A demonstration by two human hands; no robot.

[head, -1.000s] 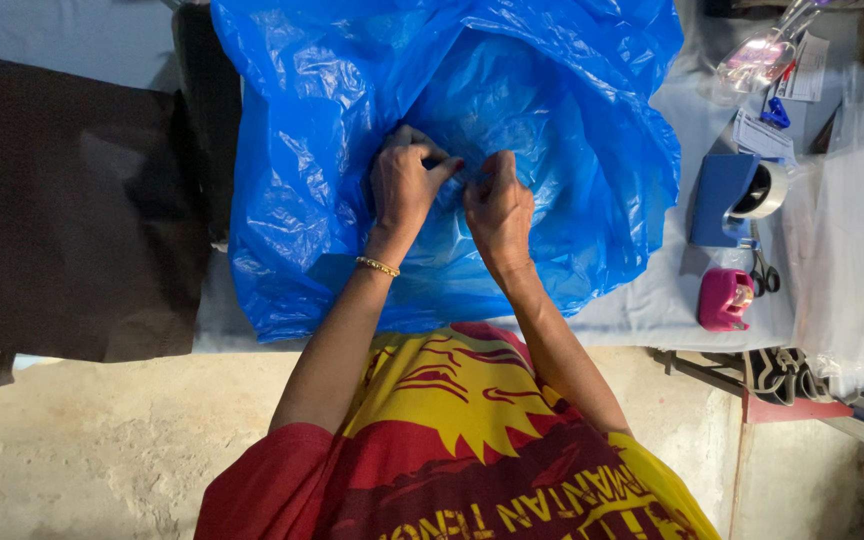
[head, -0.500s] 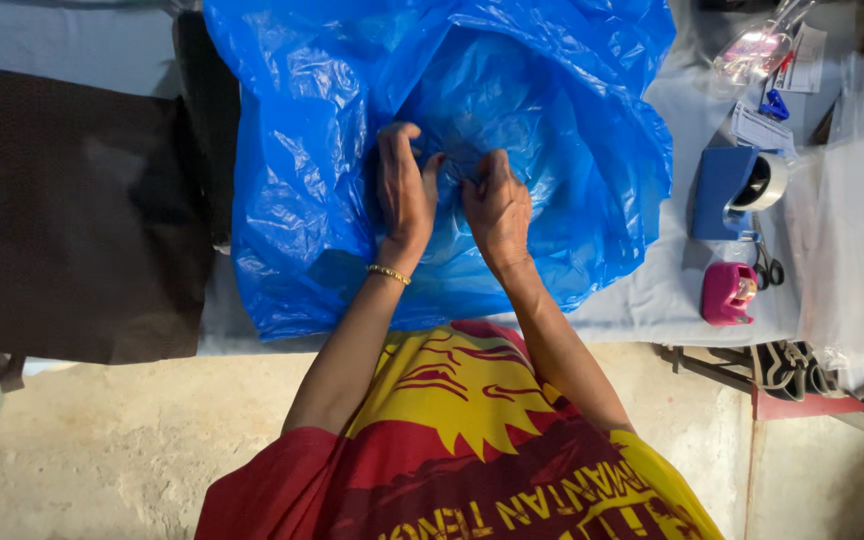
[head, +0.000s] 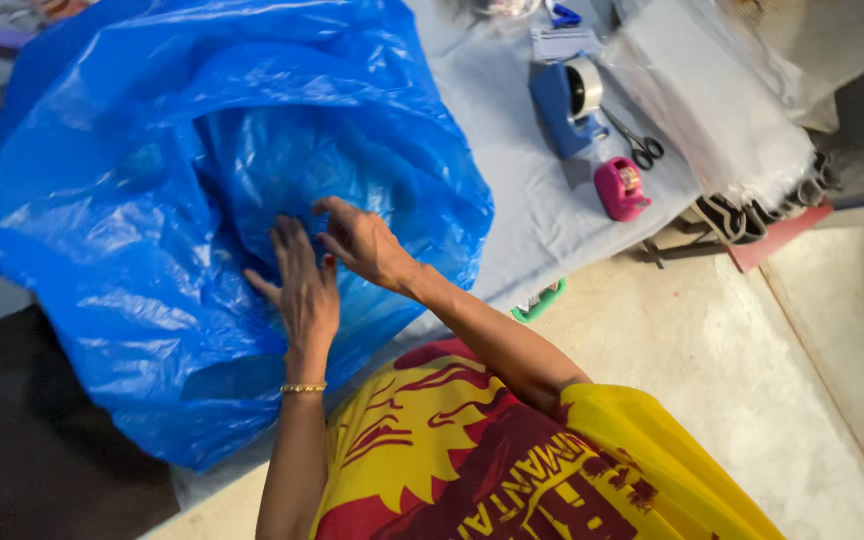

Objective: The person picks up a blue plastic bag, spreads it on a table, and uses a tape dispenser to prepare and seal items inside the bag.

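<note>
A large, crumpled blue plastic bag (head: 152, 200) lies across the table and hangs over its near edge. My left hand (head: 300, 285), with a gold bangle at the wrist, rests flat on the bag with its fingers spread. My right hand (head: 362, 243) sits just to the right of it, fingers apart, touching the blue plastic near the bag's inner fold. Neither hand grips anything. My yellow and red shirt fills the bottom of the view.
On the grey table cloth (head: 522, 200) stand a blue tape dispenser (head: 567, 100), black scissors (head: 640, 145) and a small pink tool (head: 620, 188). A stack of clear plastic sheets (head: 712, 100) lies at the right. A green object (head: 539, 300) sits below the table edge. Pale floor at right.
Both hands let go of the pinched plastic and now lie open on the bag. The view has swung and tilted, so the table runs diagonally.
</note>
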